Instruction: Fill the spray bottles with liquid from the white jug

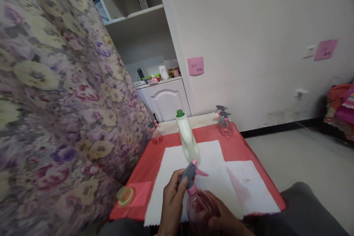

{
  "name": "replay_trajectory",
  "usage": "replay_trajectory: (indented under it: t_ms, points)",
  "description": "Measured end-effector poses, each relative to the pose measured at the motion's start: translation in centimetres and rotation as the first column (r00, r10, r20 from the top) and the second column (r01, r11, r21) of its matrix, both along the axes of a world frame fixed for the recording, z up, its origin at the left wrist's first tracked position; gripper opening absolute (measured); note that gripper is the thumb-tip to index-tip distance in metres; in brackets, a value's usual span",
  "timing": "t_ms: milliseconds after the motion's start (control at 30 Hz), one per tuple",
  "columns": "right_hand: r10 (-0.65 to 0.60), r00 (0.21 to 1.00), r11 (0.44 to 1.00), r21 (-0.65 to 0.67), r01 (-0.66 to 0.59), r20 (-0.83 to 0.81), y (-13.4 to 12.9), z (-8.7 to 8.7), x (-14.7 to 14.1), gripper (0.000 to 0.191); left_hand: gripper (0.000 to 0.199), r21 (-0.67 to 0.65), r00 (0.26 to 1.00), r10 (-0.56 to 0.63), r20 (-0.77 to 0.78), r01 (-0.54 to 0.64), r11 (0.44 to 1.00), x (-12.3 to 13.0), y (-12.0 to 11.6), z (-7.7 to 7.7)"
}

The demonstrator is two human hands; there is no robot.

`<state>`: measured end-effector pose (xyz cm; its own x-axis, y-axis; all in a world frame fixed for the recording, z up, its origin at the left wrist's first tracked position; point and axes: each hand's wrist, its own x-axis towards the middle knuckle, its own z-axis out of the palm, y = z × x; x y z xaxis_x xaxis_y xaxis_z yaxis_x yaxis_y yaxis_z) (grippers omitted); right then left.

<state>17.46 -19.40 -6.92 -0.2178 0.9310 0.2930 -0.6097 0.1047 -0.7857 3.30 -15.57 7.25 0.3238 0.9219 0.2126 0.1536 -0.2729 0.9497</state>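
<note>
A clear pinkish spray bottle point(197, 208) with a grey and pink trigger head is between my hands at the table's near edge. My left hand point(174, 195) is closed on the grey spray head, its thumb and fingers on either side. My right hand point(225, 215) wraps round the bottle's body from the right. Just beyond the spray head stands a tall pale-green jug point(186, 138) with a green cap point(180, 113), on a white cloth point(210, 155).
The table has a red cover point(143, 166). More spray bottles point(226, 128) stand at its back right, and another spray bottle point(156, 135) at back left. A tape roll point(125, 195) lies front left. A stained white sheet point(251, 184) lies right. A floral curtain point(69, 118) borders the left.
</note>
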Motion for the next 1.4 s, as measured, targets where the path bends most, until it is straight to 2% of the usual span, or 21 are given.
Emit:
replay_trajectory:
  t_ms: [100, 200, 333, 400, 533, 667, 733, 833, 900, 1000, 1133, 1233, 1400]
  points:
    - [0.009, 0.991, 0.992, -0.124, -0.026, -0.132, -0.2, -0.9, -0.6, 0.076, 0.034, 0.003, 1.000, 0.022, 0.012, -0.022, 1.000, 0.0, 0.0, 0.2]
    - [0.121, 0.943, 0.941, -0.266, -0.208, -0.310, -0.5, -1.1, -1.2, 0.067, 0.034, 0.019, 0.999, 0.035, 0.026, -0.035, 0.999, -0.1, 0.1, 0.2]
    - [0.273, 0.861, 0.859, -0.295, -0.419, -0.428, -1.0, -0.8, -1.6, 0.066, 0.034, 0.021, 0.998, 0.049, 0.032, -0.049, 0.999, -0.6, 0.4, -0.1]
    - [0.258, 0.865, 0.868, -0.290, -0.403, -0.431, -0.9, -1.1, -1.6, 0.063, 0.033, 0.016, 0.998, 0.055, 0.041, -0.056, 0.998, -0.8, 0.6, -0.3]
    - [0.079, 0.898, 0.932, -0.287, -0.221, -0.434, -0.2, -2.7, -1.7, 0.060, 0.030, 0.013, 0.992, 0.096, 0.079, -0.097, 0.995, -1.1, 0.8, -0.6]
    - [-0.019, 0.914, 0.936, -0.328, -0.126, -0.406, 0.2, -3.3, -1.8, 0.073, 0.031, -0.027, 0.982, 0.135, 0.135, -0.133, 0.991, -1.1, 0.9, -0.9]
    - [-0.040, 0.916, 0.927, -0.357, -0.115, -0.399, 0.0, -2.9, -1.8, 0.070, 0.035, -0.067, 0.975, 0.120, 0.188, -0.109, 0.992, -1.0, 0.8, -0.9]
    - [-0.009, 0.909, 0.920, -0.360, -0.156, -0.418, -0.2, -2.2, -1.8, 0.061, 0.046, -0.139, 0.952, 0.051, 0.302, -0.009, 0.990, -1.0, 0.5, -1.1]
    - [0.059, 0.893, 0.927, -0.307, -0.215, -0.447, -0.3, -2.2, -1.7, 0.063, 0.051, -0.173, 0.938, -0.001, 0.348, 0.065, 0.983, -1.0, 0.3, -1.4]
    - [0.178, 0.866, 0.915, -0.247, -0.321, -0.467, -0.1, -3.2, -1.7, 0.069, 0.049, -0.221, 0.934, -0.055, 0.352, 0.140, 0.965, -1.1, 0.1, -2.2]
    - [0.197, 0.877, 0.908, -0.256, -0.332, -0.437, -0.1, -4.4, -1.7, 0.064, 0.048, -0.278, 0.934, -0.117, 0.337, 0.217, 0.936, -1.3, 0.4, -2.8]
    - [0.189, 0.894, 0.922, -0.239, -0.304, -0.407, -0.1, -4.7, -1.7, 0.066, 0.047, -0.273, 0.933, -0.118, 0.341, 0.218, 0.937, -1.1, 0.7, -2.7]
    - [0.133, 0.918, 0.943, -0.239, -0.234, -0.373, 1.1, -5.5, -2.1, 0.069, 0.038, -0.241, 0.941, -0.021, 0.338, 0.108, 0.964, -0.5, 0.8, -2.8]
